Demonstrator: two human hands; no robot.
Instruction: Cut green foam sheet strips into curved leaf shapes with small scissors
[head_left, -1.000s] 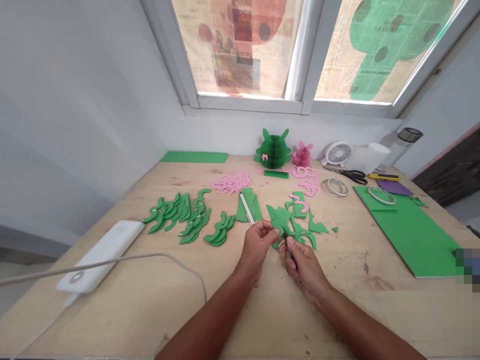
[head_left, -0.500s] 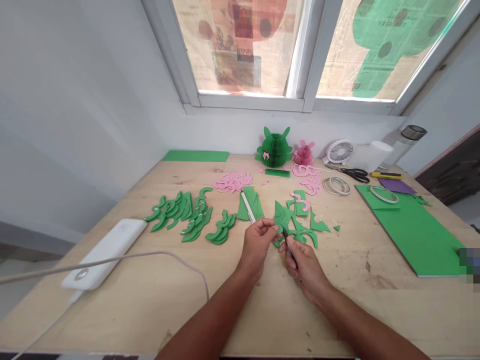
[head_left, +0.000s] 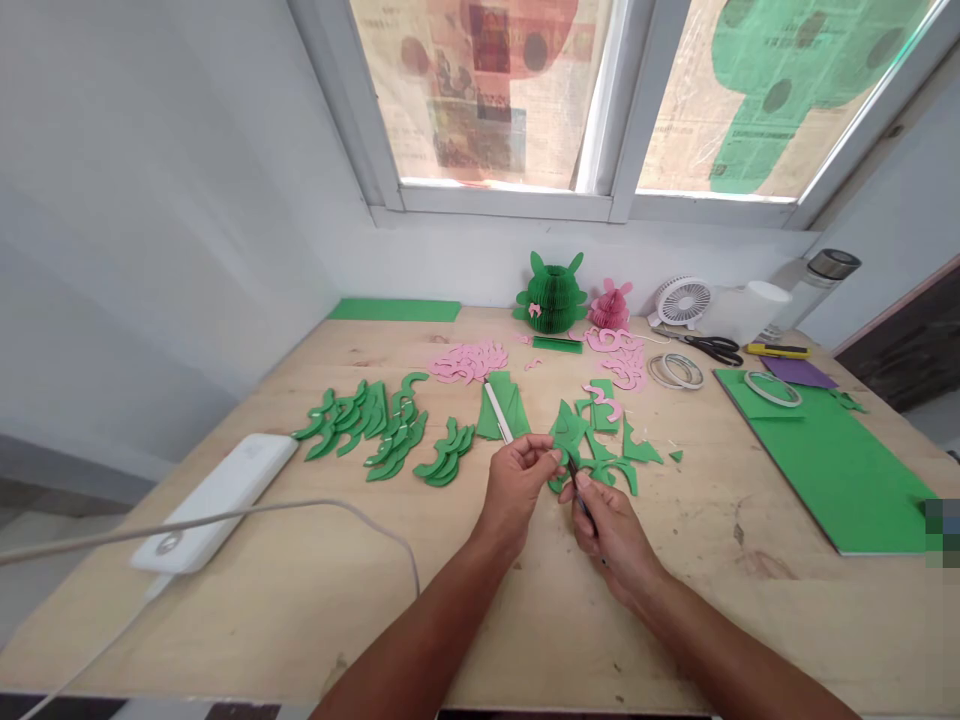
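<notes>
Pinched between the fingertips of my left hand (head_left: pixel 525 480) is a piece of green paper (head_left: pixel 568 430), partly covered by the fingers. My right hand (head_left: pixel 611 515) is closed round dark scissors (head_left: pixel 575 472); the blades point up at the paper and most of the handle is hidden in the palm. Green offcuts (head_left: pixel 600 445) lie just beyond both hands, with a pink curved strip (head_left: pixel 602 402) on top. Close to my left fingers, a white pen (head_left: pixel 498 412) rests on folded green paper (head_left: pixel 517 405).
Curved green cut-outs (head_left: pixel 394 440) and pink cut-outs (head_left: pixel 472 360) lie in piles. A white power bank (head_left: pixel 217 500) trails a cable on the left. Tape rolls (head_left: pixel 681 371), black scissors (head_left: pixel 712 347), a yellow cutter (head_left: pixel 780 351) and green sheets (head_left: pixel 840 470) are on the right. Paper ornaments (head_left: pixel 555 300) stand behind.
Both hands stay almost where they were. The green paper at the fingertips has turned slightly, and the whole view has shifted a little.
</notes>
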